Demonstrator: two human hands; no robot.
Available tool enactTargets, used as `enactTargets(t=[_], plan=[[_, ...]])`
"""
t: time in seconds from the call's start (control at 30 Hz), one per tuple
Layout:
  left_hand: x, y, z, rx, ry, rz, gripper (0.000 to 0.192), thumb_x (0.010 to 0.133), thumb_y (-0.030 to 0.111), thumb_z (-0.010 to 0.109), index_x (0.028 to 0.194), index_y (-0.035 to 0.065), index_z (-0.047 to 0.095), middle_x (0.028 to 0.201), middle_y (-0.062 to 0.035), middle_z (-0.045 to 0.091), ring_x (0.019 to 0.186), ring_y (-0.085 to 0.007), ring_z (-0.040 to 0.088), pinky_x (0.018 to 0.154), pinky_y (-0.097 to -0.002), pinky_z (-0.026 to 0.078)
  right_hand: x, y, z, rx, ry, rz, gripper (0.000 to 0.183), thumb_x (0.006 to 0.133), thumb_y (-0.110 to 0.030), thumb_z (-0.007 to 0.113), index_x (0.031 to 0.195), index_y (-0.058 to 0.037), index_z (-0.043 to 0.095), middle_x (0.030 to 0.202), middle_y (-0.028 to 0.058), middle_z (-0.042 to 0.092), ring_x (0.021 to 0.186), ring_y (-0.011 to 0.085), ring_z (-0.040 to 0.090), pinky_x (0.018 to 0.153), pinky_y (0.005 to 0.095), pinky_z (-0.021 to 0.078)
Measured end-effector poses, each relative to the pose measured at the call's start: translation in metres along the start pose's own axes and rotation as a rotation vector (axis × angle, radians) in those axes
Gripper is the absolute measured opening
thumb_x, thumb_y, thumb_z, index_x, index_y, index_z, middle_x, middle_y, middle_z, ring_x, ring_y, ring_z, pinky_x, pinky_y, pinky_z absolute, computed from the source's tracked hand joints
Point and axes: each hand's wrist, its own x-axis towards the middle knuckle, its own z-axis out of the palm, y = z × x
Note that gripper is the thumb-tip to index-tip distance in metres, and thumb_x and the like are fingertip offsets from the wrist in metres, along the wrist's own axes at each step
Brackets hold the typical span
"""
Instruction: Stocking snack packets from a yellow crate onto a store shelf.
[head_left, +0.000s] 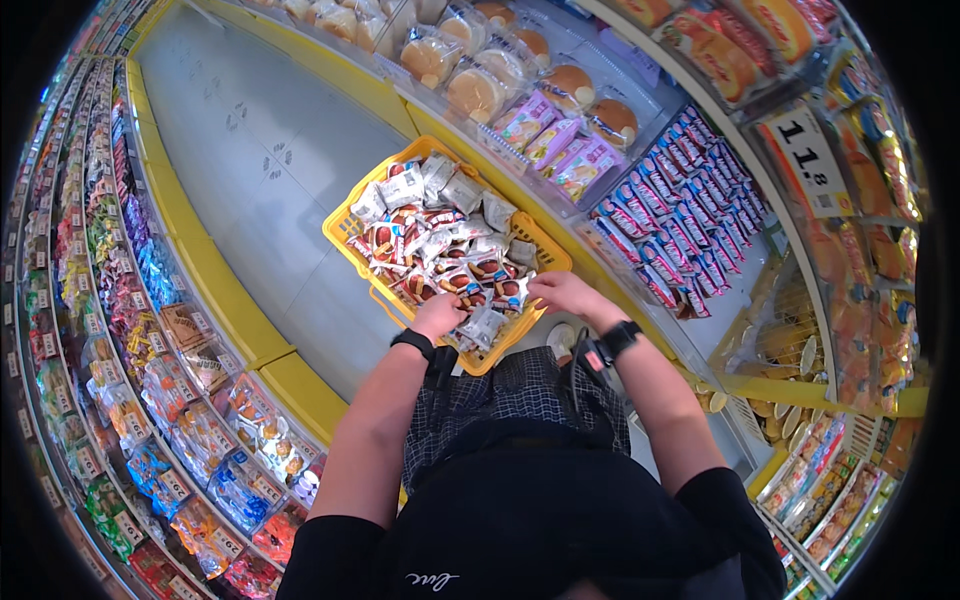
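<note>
A yellow plastic shopping basket (474, 367) full of small wrapped snack packets (437, 217) is in front of me. The packets are white and brown-red, some lying with their silvery-white backs up. My left hand (441, 315) is over the near left part of the basket, its fingertips at the packets. On the right, my right hand (561, 291) reaches over the basket's edge, with thumb and fingers at the corner of a white packet. Whether either hand grips a packet is too small to tell.
Right of the basket runs a display case with wrapped round buns (475, 94), pink-purple packets (555, 142) and rows of blue-and-red bars (679, 217). Curved shelves of bagged sweets (157, 375) with a yellow base ledge (217, 292) stand left. Grey tiled floor (270, 172) lies between.
</note>
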Motion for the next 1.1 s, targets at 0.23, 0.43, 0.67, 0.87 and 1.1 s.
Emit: enactTargets(t=[0.23,0.43,0.67,0.87,1.1], plan=[[-0.023,0.004,0.007,-0.321,0.023,0.126,0.026,0.074,0.023,0.064,0.091,0.0035,0.06,0.08,-0.0111,0.062,0.073,-0.0238,0.06,0.066,-0.0325,0.047,0.11,0.072,0.039,-0.426,0.301,0.052,0.053,0.065,-0.036,0.067,0.102,-0.0003,0.058,0.099,0.0205,0.06,0.094,0.035,0.057,0.085,0.0368,0.0439],[-0.021,-0.001,-0.006,-0.611,0.026,0.05,0.021,0.076,0.018,0.063,0.088,0.0016,0.058,0.077,-0.0067,0.061,0.071,-0.0141,0.058,0.065,-0.0276,0.046,0.112,0.049,0.031,-0.383,0.074,0.127,0.036,0.066,-0.024,0.069,0.087,0.0031,0.06,0.073,0.0168,0.063,0.059,0.0256,0.064,0.059,0.0314,0.0526],[-0.033,0.058,-0.043,-1.083,-0.217,-0.373,0.036,0.089,0.03,0.052,0.109,0.0004,0.05,0.099,-0.0103,0.059,0.084,-0.02,0.061,0.073,-0.0315,0.049,0.062,0.0,0.027,0.392,-0.04,0.033,0.015,0.081,-0.004,0.06,0.092,-0.0001,0.05,0.08,0.01,0.061,0.069,0.0166,0.064,0.06,0.0213,0.0527],[-0.012,0.054,-0.041,-1.017,-0.023,-0.122,0.028,0.091,0.018,0.047,0.116,0.0043,0.049,0.087,-0.0094,0.061,0.068,-0.0173,0.064,0.055,-0.0261,0.05,0.062,-0.001,0.026,0.202,-0.15,-0.094,0.024,0.076,-0.013,0.068,0.09,-0.0003,0.053,0.081,0.0081,0.062,0.068,0.0143,0.061,0.06,0.0235,0.0489],[-0.021,0.037,-0.053,-0.227,0.181,0.276,0.023,0.088,0.009,0.045,0.109,0.0023,0.054,0.08,-0.0077,0.062,0.068,-0.0182,0.061,0.062,-0.028,0.048,0.068,-0.027,0.029,-0.101,0.363,-0.545,0.043,0.073,-0.034,0.071,0.101,-0.0035,0.059,0.086,0.008,0.061,0.077,0.0165,0.059,0.067,0.0281,0.0478]])
